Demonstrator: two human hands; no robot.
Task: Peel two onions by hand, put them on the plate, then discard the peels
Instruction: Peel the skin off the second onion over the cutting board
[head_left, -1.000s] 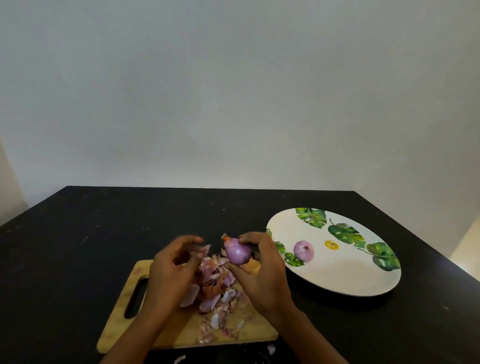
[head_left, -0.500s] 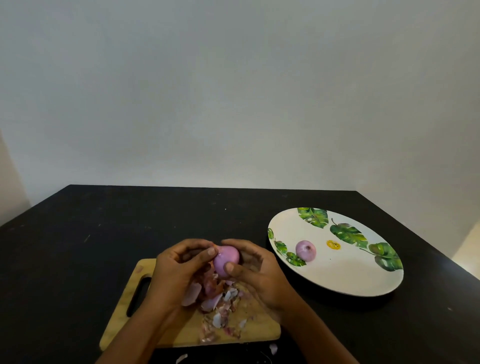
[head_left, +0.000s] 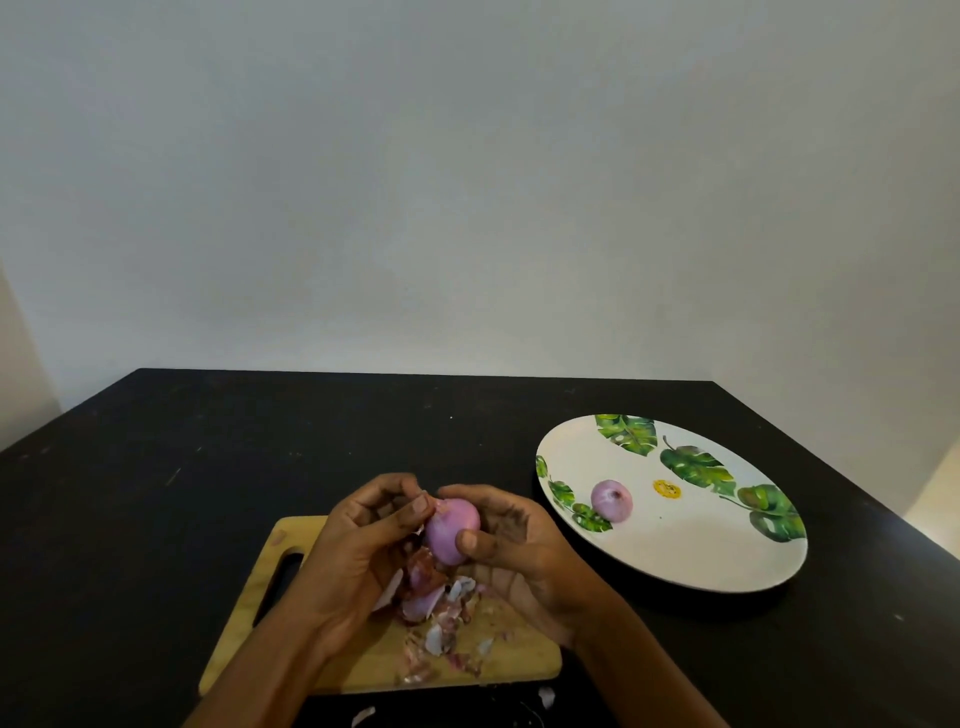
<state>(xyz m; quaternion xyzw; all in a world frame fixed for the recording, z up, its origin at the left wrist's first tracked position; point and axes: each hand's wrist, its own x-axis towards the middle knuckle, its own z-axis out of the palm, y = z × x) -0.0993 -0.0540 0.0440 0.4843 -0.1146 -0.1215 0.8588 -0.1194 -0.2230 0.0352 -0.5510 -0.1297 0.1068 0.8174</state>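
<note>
A matt black rectangular table (head_left: 156, 493) fills the lower part of the view and stands against a plain pale wall (head_left: 467, 182). On the table's near left portion lies a light wooden rectangular cutting board (head_left: 519, 662), flat, with a slotted handle opening at its left end. The left hand (head_left: 358, 551) is raised above the board with its fingers curled; its thumb and fingertips pinch the upper left end of the first onion (head_left: 449, 535), a smooth, rounded, purple bulb. It cannot be determined whether any skin remains under those fingertips. Below both hands, a heap of loose papery peels (head_left: 436, 603), pink, white and reddish brown, lies on the middle of the board, with smaller flakes scattered toward its near edge. Two pale peel scraps (head_left: 546, 696) lie off the board on the table, just beside its near edge. The first onion is held clear of the board, between the two hands. The right hand (head_left: 519, 556) grips it from the right, thumb laid across its front and fingers curled behind. The hands are together, both closed on the same bulb. To the right, apart from the board, a white oval plate (head_left: 685, 551) printed with green leaves and one small yellow motif rests on the table. The second onion (head_left: 612, 500), purple and peeled, sits on the plate's left portion, near the leaf print at its rim.
</note>
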